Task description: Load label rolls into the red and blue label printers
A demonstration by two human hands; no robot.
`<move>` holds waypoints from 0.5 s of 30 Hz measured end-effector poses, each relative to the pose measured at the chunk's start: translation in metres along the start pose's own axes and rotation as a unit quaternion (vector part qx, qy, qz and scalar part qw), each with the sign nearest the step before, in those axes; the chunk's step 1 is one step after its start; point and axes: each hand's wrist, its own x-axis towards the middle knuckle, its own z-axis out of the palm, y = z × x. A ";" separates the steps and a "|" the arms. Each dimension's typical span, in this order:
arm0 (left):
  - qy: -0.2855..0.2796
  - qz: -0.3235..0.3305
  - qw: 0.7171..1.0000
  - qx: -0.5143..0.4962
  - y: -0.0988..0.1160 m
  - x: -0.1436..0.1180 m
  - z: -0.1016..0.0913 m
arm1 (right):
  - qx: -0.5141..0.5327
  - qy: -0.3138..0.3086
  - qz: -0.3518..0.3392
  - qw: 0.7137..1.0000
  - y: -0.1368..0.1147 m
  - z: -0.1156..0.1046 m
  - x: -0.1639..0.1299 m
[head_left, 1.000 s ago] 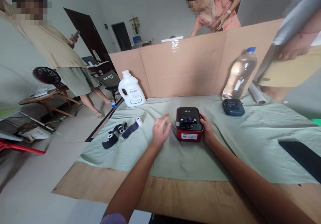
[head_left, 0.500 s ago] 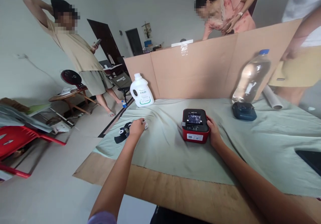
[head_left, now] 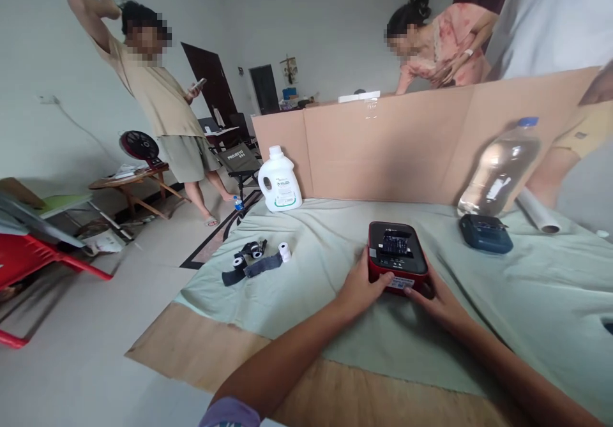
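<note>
I have both hands on the red printer [head_left: 397, 258], near centre on the tabletop [head_left: 306, 286]: left hand [head_left: 360, 286] and right hand [head_left: 433, 296], fingers clamped on its sides (steadying it, I judge). Next calls for a firm grip. Paper rolls [head_left: 258, 258] lie far left; a bottle [head_left: 498, 172] far right.

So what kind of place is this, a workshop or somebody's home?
Probably a room in a home turned into a makeshift work space. A cloth-covered table is screened by a cardboard wall, both hands grip a small red printer, and a detergent jug stands nearby.
</note>
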 end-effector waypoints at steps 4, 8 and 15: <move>0.041 -0.012 0.998 -0.040 -0.002 0.010 -0.019 | -0.102 0.010 -0.054 0.993 -0.026 0.012 0.030; 0.140 -0.034 0.989 -0.042 -0.007 0.034 -0.093 | -0.068 -0.021 -0.106 0.992 -0.064 0.070 0.101; 0.267 -0.098 0.957 0.063 -0.045 0.072 -0.227 | 0.101 -0.049 -0.108 0.988 -0.082 0.222 0.198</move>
